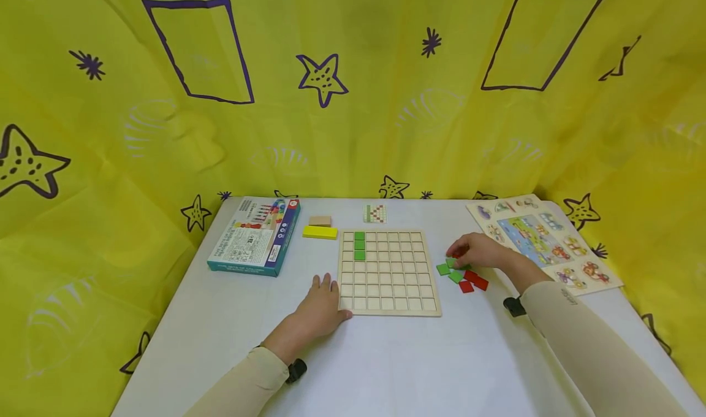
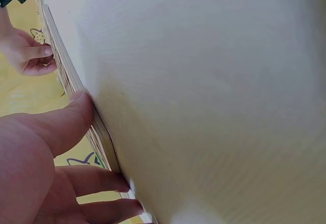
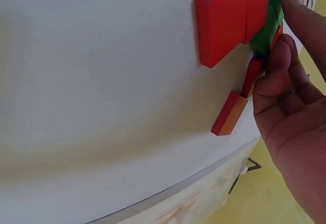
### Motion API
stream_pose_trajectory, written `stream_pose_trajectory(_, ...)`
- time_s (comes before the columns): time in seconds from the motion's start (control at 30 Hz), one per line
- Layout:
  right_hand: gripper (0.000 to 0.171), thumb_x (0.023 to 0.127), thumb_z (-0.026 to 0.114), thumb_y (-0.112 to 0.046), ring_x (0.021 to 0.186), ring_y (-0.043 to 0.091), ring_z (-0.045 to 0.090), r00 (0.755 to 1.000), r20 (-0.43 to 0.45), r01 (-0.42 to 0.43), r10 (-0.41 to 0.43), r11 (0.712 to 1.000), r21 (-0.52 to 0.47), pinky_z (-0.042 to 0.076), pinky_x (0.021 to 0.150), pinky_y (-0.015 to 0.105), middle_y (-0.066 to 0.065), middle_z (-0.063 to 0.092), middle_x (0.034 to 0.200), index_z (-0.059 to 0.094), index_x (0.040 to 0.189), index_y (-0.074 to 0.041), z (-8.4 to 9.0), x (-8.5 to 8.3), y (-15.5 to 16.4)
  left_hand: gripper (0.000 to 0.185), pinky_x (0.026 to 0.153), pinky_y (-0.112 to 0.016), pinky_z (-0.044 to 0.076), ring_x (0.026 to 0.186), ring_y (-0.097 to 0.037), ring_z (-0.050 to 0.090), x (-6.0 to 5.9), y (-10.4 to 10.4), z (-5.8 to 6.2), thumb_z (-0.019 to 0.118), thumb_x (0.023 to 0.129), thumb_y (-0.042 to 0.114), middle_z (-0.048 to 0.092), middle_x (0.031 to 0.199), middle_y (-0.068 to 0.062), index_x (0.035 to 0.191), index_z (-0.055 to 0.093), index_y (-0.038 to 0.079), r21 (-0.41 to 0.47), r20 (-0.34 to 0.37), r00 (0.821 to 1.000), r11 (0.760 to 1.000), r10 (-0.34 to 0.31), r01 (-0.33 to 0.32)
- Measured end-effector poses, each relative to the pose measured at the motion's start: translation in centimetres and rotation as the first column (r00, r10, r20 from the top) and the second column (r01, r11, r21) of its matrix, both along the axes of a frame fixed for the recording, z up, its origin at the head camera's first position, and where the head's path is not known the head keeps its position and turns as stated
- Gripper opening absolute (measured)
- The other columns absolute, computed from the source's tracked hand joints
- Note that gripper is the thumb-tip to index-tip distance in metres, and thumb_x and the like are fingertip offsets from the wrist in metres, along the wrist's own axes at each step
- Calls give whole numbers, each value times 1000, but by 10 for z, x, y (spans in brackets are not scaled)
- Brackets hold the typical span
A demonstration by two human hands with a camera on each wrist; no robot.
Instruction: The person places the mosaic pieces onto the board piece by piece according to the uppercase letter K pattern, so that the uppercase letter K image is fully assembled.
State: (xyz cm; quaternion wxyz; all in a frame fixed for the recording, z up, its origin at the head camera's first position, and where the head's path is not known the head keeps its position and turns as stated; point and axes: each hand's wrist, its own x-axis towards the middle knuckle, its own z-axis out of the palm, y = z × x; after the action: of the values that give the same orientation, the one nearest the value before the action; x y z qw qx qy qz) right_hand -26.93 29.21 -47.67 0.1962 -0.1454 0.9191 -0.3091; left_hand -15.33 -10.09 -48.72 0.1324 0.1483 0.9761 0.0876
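Green tile (image 1: 451, 262) — right hand (image 1: 478, 250) fingers seemingly pinch it; left hand (image 1: 322, 306) flat, steadying grid board (image 1: 389, 271).

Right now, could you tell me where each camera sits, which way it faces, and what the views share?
Head: worn high, looking forward and down at the white table, grid board, left hand, right hand and both sleeves.
Left wrist: low at the table, facing the board's edge; thumb against it.
Right wrist: low, facing red tiles; fingertips among them.
Shared: the left wrist view also shows the right hand; the board and tiles recur in the head view.
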Motion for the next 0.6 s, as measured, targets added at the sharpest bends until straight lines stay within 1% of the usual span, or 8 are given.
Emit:
stream_pose_trajectory(0.1,20,86,79,-11,93,24,56,1000,-7,7,-7,1000,18,48,86,38,5,67,101,77,105,-6,-1,1,0,80,116,-53,30,143,-51,29,-1,0,-1,69,94,44,34,154,-33,144,44,-14,-2,0,1000,1000,-2,2)
stream_pose_trajectory(0.27,17,85,78,-9,93,25,56,1000,-24,14,-14,1000,24,48,85,40,7,65,101,77,102,-6,-2,1,0,80,117,-53,28,143,-51,28,-1,-1,0,68,94,44,33,153,-34,144,44,-14,-4,-1,1000,1000,-7,7)
stream_pose_trajectory(0.37,15,85,78,-9,93,26,55,999,-17,30,-29,999,18,48,85,39,7,65,101,77,101,-7,-2,1,-1,81,117,-52,29,143,-51,28,-1,0,0,68,94,45,33,154,-34,144,43,-14,-4,1,1000,1000,-6,6)
stream_pose_trajectory(0.5,14,85,78,-8,91,25,54,999,-14,34,-33,999,12,48,83,37,5,65,98,75,99,-8,-3,1,-1,81,116,-52,30,143,-51,28,0,0,1,69,94,45,33,154,-33,144,44,-13,-3,4,1000,1000,-1,1)
stream_pose_trajectory(0.6,13,85,78,-6,85,23,54,1000,-22,15,-15,1000,-4,48,77,35,4,65,92,73,97,-7,-2,1,-1,80,116,-52,30,143,-51,28,0,0,0,68,94,45,33,154,-33,144,44,-13,-5,1,1000,1000,-1,1)
